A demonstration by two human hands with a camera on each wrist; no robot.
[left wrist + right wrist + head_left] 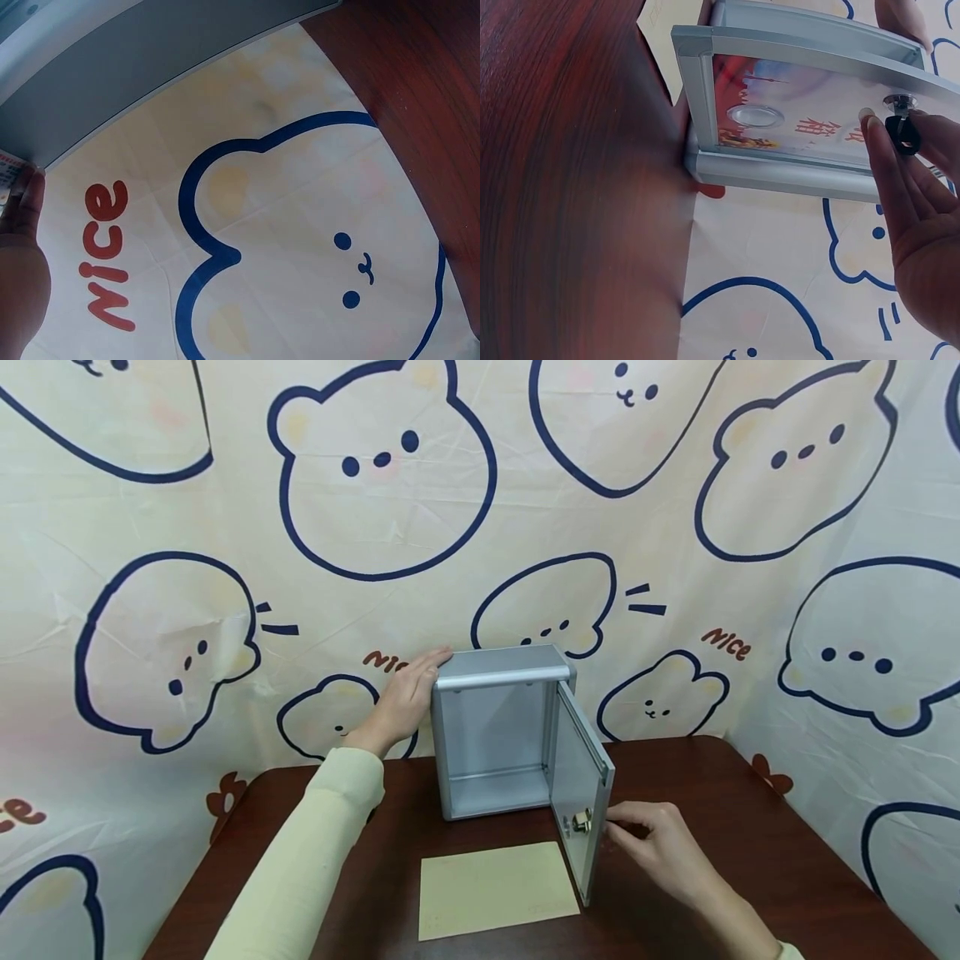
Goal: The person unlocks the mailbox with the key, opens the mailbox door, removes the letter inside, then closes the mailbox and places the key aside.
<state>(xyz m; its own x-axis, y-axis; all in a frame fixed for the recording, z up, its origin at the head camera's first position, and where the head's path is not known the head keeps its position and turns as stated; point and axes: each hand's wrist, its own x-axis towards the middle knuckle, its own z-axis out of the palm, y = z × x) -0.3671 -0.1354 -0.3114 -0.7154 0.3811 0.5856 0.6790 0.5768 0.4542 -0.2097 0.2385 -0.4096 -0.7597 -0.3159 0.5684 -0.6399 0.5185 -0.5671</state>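
Observation:
A grey metal box [498, 662] stands upright on the table, its front door [581, 777] swung out to the right. My left hand [408, 693] rests on the box's upper left corner, fingers stretched along the top edge. At the door's outer face, my right hand [667, 847] pinches a black-headed key [904, 136] between thumb and fingers. The key sits in the round lock [900, 101]. On the door's inner face the brass-coloured lock end [582, 821] shows. Bare shelf-less walls are visible inside the box.
A pale yellow sheet of paper [495, 893] lies on the dark wooden table [697, 777] in front of the box, close to the door's lower edge. A cartoon-printed cloth [390, 527] hangs behind and beside the table.

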